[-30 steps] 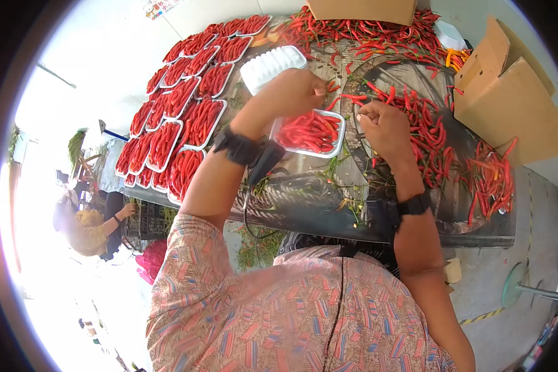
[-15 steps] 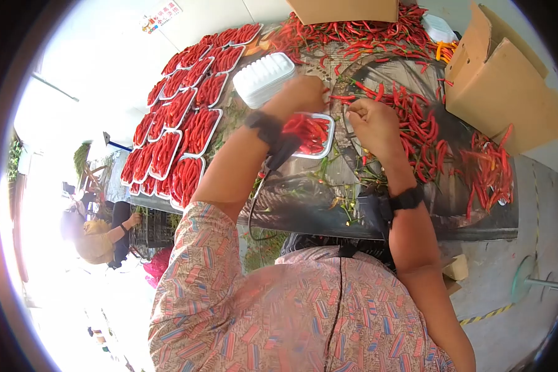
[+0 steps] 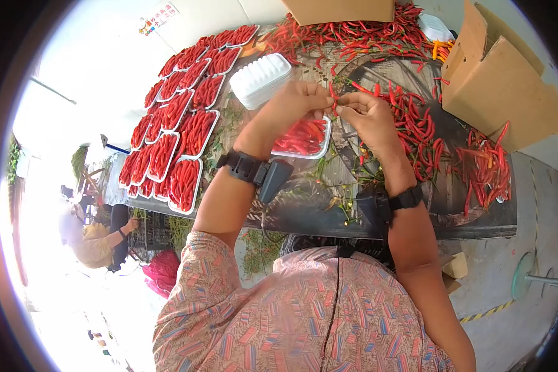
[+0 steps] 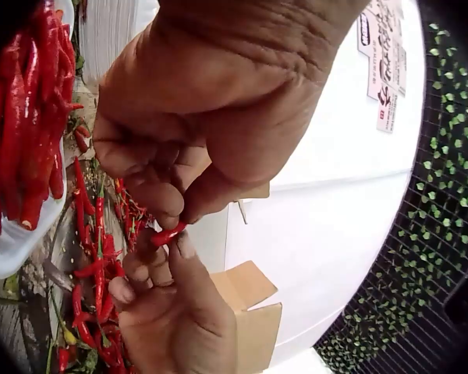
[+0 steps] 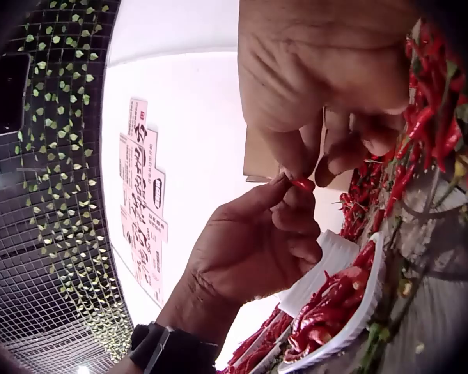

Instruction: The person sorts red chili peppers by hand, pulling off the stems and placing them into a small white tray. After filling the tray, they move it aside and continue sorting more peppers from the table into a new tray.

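My left hand (image 3: pixel 294 104) and right hand (image 3: pixel 373 121) meet above the table. Between their fingertips is a red chili pepper (image 3: pixel 333 96), pinched by both thumbs and forefingers. The left wrist view shows the pepper (image 4: pixel 168 235) mostly covered by fingers, with a short red stretch showing. In the right wrist view, too, only a bit of the chili (image 5: pixel 302 184) peeks out. Just below the left hand sits a white foam tray (image 3: pixel 323 149) heaped with red chilies (image 3: pixel 304 136). Loose chilies with green stems (image 3: pixel 415 121) lie spread right of the right hand.
Rows of filled trays (image 3: pixel 192 133) cover the table's left side. A stack of white foam trays (image 3: pixel 260 77) stands behind the left hand. More chilies (image 3: pixel 359 37) pile at the back, near cardboard boxes (image 3: pixel 499 87). Plucked stems (image 3: pixel 347 198) litter the front. Another person (image 3: pixel 96 242) is at far left.
My left hand has come from above the tray to my right hand, and the two now pinch one chili together. The head view has shifted slightly.
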The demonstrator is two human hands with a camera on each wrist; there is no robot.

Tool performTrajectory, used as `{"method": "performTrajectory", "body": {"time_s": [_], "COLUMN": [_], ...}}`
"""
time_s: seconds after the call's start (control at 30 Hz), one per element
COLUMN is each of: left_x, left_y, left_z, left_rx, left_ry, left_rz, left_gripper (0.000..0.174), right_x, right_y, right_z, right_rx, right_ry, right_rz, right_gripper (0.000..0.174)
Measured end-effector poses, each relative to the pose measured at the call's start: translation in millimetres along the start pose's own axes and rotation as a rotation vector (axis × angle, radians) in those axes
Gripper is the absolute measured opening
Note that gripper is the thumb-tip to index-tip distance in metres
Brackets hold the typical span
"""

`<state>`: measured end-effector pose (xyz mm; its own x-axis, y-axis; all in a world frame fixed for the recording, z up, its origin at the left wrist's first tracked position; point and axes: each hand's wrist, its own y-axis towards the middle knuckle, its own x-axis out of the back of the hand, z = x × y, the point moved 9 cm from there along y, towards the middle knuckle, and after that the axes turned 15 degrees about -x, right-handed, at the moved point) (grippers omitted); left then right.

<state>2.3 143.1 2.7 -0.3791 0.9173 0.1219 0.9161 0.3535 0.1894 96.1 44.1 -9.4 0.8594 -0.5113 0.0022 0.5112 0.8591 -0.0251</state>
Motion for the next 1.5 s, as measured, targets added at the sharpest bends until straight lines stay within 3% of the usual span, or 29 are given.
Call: {"method": "performTrajectory", "body": {"time_s": [0.2,0.23,0.3,0.5,0.57,0.73,0.83,0.93,1.2,1.5], "left_x": [4.5,4.1,17.5,38.4,51.9,66.6,62.7,60.2,52.4,53.0], "left_y": [-16.6,-19.7,-27.4,-42.6,-49.4,-61.2,-62.3,-64.3,-59.3,-48.6], "left_z": [-3.0,-7.5,-20.9,-24.9,-22.6,-10.7,-10.9,-5.8,-6.2,-28.6], "left_rx": [0.000,0.002,0.005,-0.082,-0.044,0.001,-0.074,0.012,-0.049,-0.035], "left_ry": [-0.007,-0.010,0.249,0.484,0.516,0.575,0.577,0.579,0.673,0.770], "left_rz": [-0.059,-0.064,-0.159,-0.114,-0.143,-0.169,-0.142,-0.126,-0.042,-0.026], "left_gripper": [0.012,0.012,0.009,0.010,0.009,0.008,0.005,0.004,0.004,0.005], "right_x": [-21.1,-20.5,-21.6,-31.7,-36.8,-49.3,-52.6,-55.5,-61.0,-54.9], "right_y": [-9.5,-12.9,-14.4,-18.1,-23.0,-21.7,-20.6,-18.2,-16.4,-19.8], "right_z": [6.1,12.2,14.7,11.6,17.5,13.0,9.9,6.8,6.8,17.5], "right_rx": [-0.008,0.042,0.090,0.211,0.290,0.360,0.372,0.362,0.359,0.411], "right_ry": [-0.002,-0.100,-0.200,-0.397,-0.599,-0.642,-0.664,-0.671,-0.649,-0.575], "right_rz": [0.083,0.023,-0.035,-0.073,-0.118,-0.069,-0.065,-0.066,-0.047,-0.057], "right_gripper": [0.021,0.020,0.018,0.016,0.014,0.013,0.013,0.013,0.013,0.012]}}
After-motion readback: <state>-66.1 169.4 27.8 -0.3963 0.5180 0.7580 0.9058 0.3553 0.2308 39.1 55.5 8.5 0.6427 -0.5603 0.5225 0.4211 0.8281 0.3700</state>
